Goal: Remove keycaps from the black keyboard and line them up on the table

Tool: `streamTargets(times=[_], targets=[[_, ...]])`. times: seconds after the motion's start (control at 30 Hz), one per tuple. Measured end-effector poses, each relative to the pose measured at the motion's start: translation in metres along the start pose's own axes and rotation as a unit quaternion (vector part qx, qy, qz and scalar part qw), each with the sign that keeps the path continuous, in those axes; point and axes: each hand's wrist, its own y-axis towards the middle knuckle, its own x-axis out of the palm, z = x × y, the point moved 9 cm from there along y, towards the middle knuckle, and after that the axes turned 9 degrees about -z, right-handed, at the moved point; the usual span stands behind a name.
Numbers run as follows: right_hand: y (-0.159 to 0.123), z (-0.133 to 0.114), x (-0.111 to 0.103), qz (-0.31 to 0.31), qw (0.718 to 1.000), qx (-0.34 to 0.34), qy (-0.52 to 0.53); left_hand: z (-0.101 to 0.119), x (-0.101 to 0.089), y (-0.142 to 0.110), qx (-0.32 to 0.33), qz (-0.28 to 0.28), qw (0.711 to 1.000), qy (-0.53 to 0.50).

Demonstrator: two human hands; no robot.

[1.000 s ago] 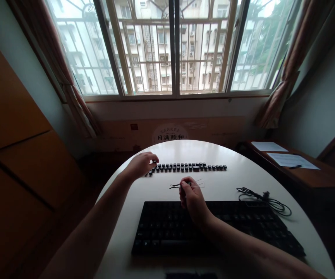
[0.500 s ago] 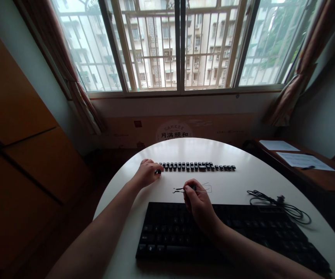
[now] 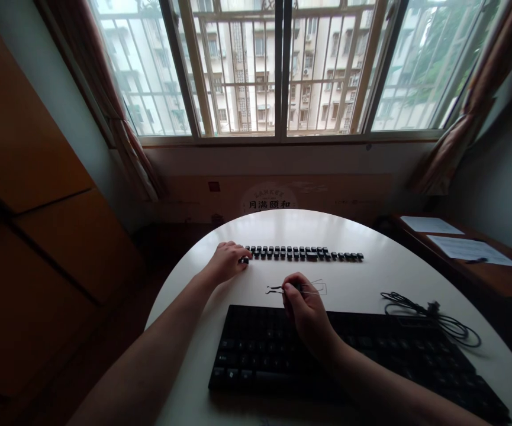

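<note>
At the left end of two rows of black keycaps (image 3: 295, 253), my left hand (image 3: 226, 260) rests low over the white table. Its fingers are closed around a black keycap (image 3: 245, 260), partly hidden by the fingertips. My right hand (image 3: 299, 296) grips a wire keycap puller (image 3: 274, 290); two hooked black tips point left and thin wire loops stick out on the right. Below that hand lies a black keyboard (image 3: 256, 346), with bare spots in its upper left rows. My right forearm crosses over the keyboard and hides part of it.
A coiled black cable (image 3: 444, 322) lies behind the keyboard's right side on the round white table (image 3: 277, 225). To the right, a brown desk (image 3: 482, 275) holds papers (image 3: 473, 251) and a pen. A wooden cabinet (image 3: 60, 236) stands left, and a barred window is ahead.
The view has shifted slightly, moving the scene a little to the right. My left hand has hardly moved at the row's end with the keycap; my right hand still holds the puller.
</note>
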Motion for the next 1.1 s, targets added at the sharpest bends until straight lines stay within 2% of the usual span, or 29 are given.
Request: streamTargets(times=[0.43, 1.1], targets=[[0.000, 0.001, -0.001, 0.003, 1.000, -0.004, 0.001, -0.011, 0.002, 0.003, -0.026, 0.016, 0.999, 0.017], [-0.002, -0.007, 0.001, -0.006, 0.999, -0.018, -0.043, -0.013, 0.004, 0.003, -0.033, 0.032, 0.999, -0.005]])
